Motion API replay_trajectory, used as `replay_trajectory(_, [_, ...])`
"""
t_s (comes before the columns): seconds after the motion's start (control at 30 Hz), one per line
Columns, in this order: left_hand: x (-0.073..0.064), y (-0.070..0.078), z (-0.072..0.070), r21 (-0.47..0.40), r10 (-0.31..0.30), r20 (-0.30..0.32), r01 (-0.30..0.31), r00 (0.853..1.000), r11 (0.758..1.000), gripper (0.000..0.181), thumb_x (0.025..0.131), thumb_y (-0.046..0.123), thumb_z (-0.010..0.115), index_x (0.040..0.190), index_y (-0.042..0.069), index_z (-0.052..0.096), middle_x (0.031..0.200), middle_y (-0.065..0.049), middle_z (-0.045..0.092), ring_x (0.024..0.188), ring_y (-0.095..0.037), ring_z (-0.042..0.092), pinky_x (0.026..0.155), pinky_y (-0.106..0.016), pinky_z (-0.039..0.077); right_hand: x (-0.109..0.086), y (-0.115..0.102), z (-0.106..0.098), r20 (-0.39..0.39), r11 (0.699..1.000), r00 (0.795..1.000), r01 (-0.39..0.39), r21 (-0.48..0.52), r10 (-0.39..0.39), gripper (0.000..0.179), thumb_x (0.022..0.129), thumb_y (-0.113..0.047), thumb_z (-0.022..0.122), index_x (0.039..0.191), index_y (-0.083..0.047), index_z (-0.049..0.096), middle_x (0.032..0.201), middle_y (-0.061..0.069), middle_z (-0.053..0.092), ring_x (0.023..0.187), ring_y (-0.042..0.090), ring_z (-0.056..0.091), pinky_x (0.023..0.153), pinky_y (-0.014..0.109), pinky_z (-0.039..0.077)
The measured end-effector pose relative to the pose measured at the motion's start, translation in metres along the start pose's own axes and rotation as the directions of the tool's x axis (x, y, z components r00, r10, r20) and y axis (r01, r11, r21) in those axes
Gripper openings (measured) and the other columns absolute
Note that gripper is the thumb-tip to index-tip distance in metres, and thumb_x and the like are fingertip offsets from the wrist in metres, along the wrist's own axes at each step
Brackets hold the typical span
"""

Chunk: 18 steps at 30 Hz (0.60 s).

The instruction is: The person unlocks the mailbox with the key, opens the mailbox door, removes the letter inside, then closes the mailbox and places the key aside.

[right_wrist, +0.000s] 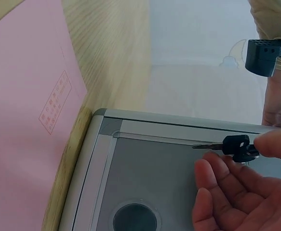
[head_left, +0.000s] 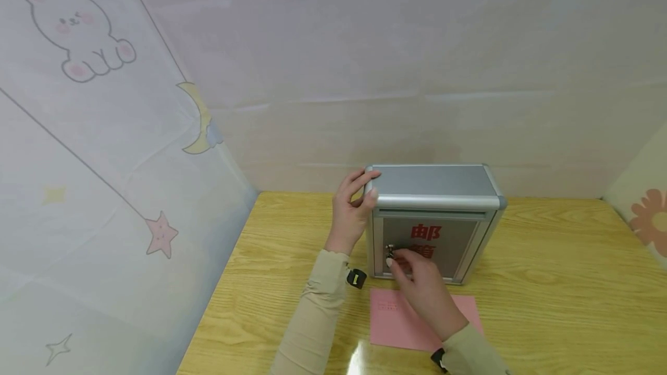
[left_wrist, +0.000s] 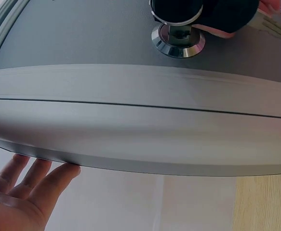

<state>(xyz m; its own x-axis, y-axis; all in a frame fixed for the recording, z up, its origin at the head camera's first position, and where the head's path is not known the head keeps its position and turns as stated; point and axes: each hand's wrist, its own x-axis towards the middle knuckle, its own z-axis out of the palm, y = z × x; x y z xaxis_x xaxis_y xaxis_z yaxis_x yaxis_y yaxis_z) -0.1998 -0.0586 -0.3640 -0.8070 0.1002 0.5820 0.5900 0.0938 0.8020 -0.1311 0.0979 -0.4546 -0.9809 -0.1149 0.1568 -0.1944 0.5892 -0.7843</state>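
Observation:
A grey metal mailbox (head_left: pixel 435 181) with red characters on its door stands upright on the table. My left hand (head_left: pixel 350 210) rests at its upper left corner, fingertips against the side wall in the left wrist view. On the door's left part, my right hand (head_left: pixel 424 285) pinches a black-headed key (right_wrist: pixel 235 143) between thumb and forefinger, right at the round metal lock (left_wrist: pixel 178 42). One key blade points away from the fingers in the right wrist view. The other right fingers are loosely curled below it. A pink envelope (head_left: pixel 401 328) lies flat in front, partly under the right forearm.
The wood-grain table (head_left: pixel 563 271) extends to both sides of the mailbox. A pale cloth backdrop (head_left: pixel 391 74) hangs close behind, with a printed side sheet (head_left: pixel 104 190) at the left. Black wrist cameras (head_left: pixel 356 278) are strapped to both wrists.

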Motion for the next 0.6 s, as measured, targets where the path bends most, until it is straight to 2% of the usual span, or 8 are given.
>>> replay_trajectory(0.23, [-0.0002,0.0016,0.0001,0.004,-0.019,0.005,0.019,1.0,1.0,0.039,0.095,0.025,0.056,0.125,0.0,0.061,0.139,-0.022,0.043,0.126,-0.029,0.044,0.091,-0.047,0.047,0.0019,-0.0012,-0.0021,0.004,0.999,0.999,-0.033,0.019,0.032,0.029,0.092,-0.023,0.066,0.112,-0.003,0.061,0.089,0.002,0.064,0.081,0.014,0.06,0.071,0.033,0.05])
replay_trajectory(0.43, [-0.0004,0.002,0.0002,0.007,-0.017,0.003,0.017,1.0,1.0,0.039,0.096,0.025,0.056,0.125,0.0,0.061,0.139,-0.023,0.043,0.126,-0.029,0.044,0.09,-0.047,0.047,0.0017,-0.0007,-0.0016,-0.009,0.999,1.0,-0.011,-0.041,0.011,0.028,0.09,-0.024,0.068,0.109,-0.005,0.061,0.087,0.001,0.065,0.08,0.014,0.062,0.071,0.034,0.051])
replay_trajectory(0.6, [-0.0004,0.0022,-0.0002,0.01,-0.01,0.004,0.01,1.0,1.0,0.04,0.096,0.027,0.056,0.124,0.0,0.061,0.139,-0.023,0.043,0.127,-0.028,0.043,0.09,-0.047,0.047,0.0012,-0.0014,-0.0008,-0.033,0.996,0.999,0.01,-0.091,-0.013,0.03,0.089,-0.025,0.069,0.109,-0.005,0.061,0.092,0.005,0.067,0.082,0.02,0.064,0.07,0.038,0.052])
